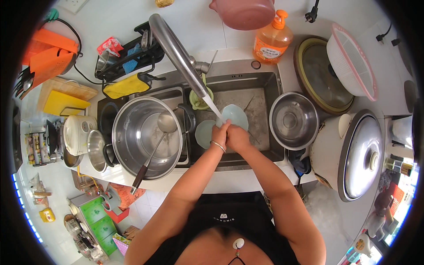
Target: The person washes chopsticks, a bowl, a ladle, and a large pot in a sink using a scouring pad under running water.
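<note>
Over the sink (265,75), a pale blue bowl (236,115) is tilted near the stream of water from the tap (176,48). My left hand (219,135), with a bracelet at the wrist, is closed at the bowl's near edge. Pressed close beside it, my right hand (237,137) is also closed at that rim; its fingertips are partly hidden. A second pale bowl (203,134) lies in the sink just left of my hands. Behind it sits a small green strainer (205,100), below the tap.
A large steel pot (126,152) with a ladle (165,123) across it stands left. On the right are a steel basin (293,121), a glass lid (316,75), a white colander (353,57) and a big lidded pot (329,145). An orange soap bottle (271,42) stands behind the sink.
</note>
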Demonstrator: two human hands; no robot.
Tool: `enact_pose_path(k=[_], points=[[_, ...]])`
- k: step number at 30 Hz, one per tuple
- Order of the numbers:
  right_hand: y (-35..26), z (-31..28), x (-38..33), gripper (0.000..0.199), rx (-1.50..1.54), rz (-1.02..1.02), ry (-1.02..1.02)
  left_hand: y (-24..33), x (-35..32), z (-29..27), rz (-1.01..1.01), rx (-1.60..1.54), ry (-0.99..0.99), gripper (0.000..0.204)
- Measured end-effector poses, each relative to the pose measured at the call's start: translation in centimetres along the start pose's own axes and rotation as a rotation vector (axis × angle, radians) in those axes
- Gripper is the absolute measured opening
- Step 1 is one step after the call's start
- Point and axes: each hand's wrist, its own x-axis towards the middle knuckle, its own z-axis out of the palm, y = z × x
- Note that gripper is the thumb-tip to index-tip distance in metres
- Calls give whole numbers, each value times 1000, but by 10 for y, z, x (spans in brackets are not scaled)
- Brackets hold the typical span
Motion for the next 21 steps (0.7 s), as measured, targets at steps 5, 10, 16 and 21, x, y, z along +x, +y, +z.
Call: enact_pose_path(k=[5,10,16,21], points=[[7,-47,-21,34,241,-127,241,13,-6,-26,-260,-170,129,50],[63,-59,-46,48,-5,261,150,9,-26,-40,-512,-273,-99,51],[47,-54,-58,56,-1,38,313,-5,-6,-41,-349,-310,-289,57],[19,-58,-61,54,-201,-414,10,4,-29,-32,-329,-226,-353,70]])
